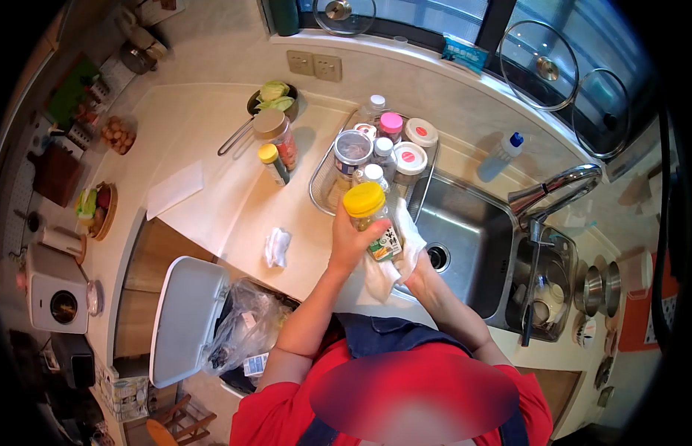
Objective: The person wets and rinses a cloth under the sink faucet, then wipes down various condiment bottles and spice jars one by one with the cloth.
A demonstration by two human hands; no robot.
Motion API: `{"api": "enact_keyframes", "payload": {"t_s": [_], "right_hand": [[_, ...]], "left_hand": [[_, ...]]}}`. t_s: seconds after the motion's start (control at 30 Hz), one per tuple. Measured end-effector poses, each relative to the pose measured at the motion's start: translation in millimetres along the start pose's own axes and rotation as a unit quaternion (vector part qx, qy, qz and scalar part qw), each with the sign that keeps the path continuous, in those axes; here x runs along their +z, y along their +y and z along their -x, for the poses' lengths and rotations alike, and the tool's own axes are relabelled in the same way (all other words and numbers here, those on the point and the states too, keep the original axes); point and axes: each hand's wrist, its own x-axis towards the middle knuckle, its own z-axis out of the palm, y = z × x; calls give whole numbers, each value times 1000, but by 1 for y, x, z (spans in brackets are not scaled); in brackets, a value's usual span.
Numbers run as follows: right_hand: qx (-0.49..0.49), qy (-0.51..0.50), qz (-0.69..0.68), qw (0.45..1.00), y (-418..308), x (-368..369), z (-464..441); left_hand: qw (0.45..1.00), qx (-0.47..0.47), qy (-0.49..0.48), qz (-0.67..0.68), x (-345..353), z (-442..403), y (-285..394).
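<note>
My left hand [353,241] is wrapped round a clear labelled jar with a yellow lid [364,199], held over the counter's front part. My right hand [411,269] holds a white cloth [410,234] against the jar's lower right side; the cloth covers most of its fingers. Just behind the jar stands a wire basket [318,183] of several jars and bottles, among them a pink-lidded jar [390,124] and a large clear jar [353,149]. A crumpled white cloth [277,247] lies on the counter to the left.
The sink [465,238] and faucet [558,186] are at the right. On the left counter stand a tan-lidded jar [275,137], a small yellow-capped bottle [272,163] and a pan of greens [274,97]. An open bin [188,323] is at the lower left.
</note>
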Motion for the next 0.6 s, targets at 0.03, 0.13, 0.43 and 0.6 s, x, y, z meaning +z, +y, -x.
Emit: {"api": "enact_keyframes", "payload": {"t_s": [0.03, 0.13, 0.43, 0.6], "right_hand": [[17, 17, -25, 999, 4, -5, -3], [55, 34, -60, 996, 16, -18, -9], [158, -152, -4, 976, 9, -25, 4], [109, -144, 124, 976, 5, -16, 5]], "left_hand": [[998, 26, 10, -63, -3, 2, -6], [976, 79, 32, -200, -12, 8, -7], [908, 112, 267, -304, -151, -26, -39], [844, 179, 283, -419, -216, -66, -45]]}}
